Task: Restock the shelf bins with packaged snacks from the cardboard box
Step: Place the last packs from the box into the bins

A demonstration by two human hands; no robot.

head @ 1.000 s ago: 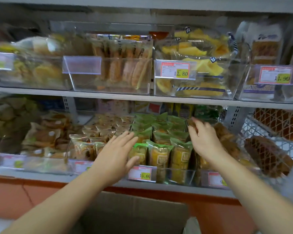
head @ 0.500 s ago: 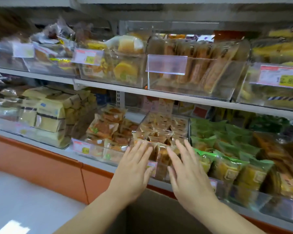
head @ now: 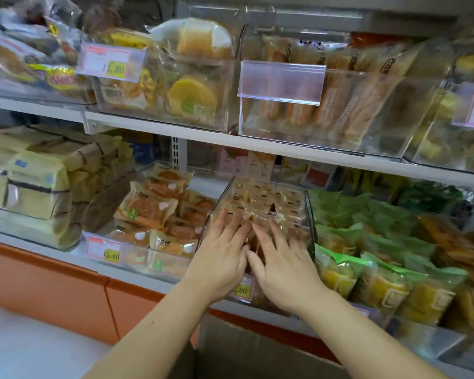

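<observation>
A clear plastic bin (head: 307, 203) on the lower shelf holds several small tan snack packets (head: 260, 201). My left hand (head: 220, 255) and my right hand (head: 281, 258) lie side by side on the front packets of that bin, fingers straight and spread, pressing on them. The hands hide the bin's front wall and most of its price tag (head: 241, 289). The top edge of the cardboard box (head: 257, 348) shows below my forearms, in front of the shelf; its inside is not visible.
Left of that bin stands a bin of orange-printed packets (head: 153, 212), right of it a bin of green-topped packets (head: 367, 258). Beige packs (head: 36, 181) fill the far left. Clear bins of breads and cakes (head: 312, 105) line the upper shelf. An orange base panel (head: 52, 291) runs below.
The view swung left along the shelf. Both hands left the green-packet bin and came together on the tan-packet bin, reaching a little deeper onto its front packets.
</observation>
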